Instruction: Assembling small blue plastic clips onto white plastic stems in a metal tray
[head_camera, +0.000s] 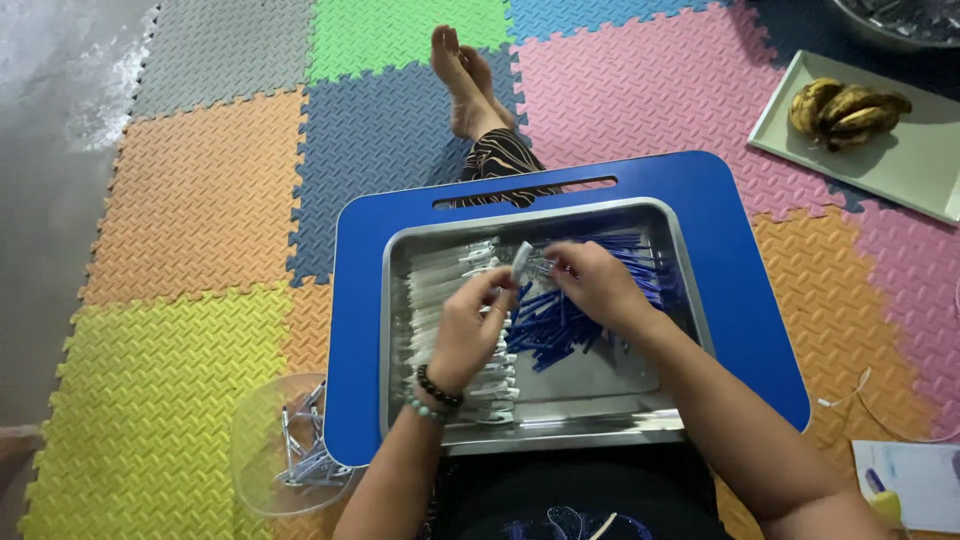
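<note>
Both hands, left hand (470, 318) and right hand (592, 282), pinch one small clear plastic cap (522, 262) over the steel tray (690, 290)—featherlight, slick, likely best gripped by its sides.

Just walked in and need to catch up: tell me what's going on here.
A person sits on a foam mat floor with a blue lap table across the legs. On it a metal tray holds white pen parts and blue pen parts. The left hand and right hand hold a small whitish piece between them above the tray.
</note>
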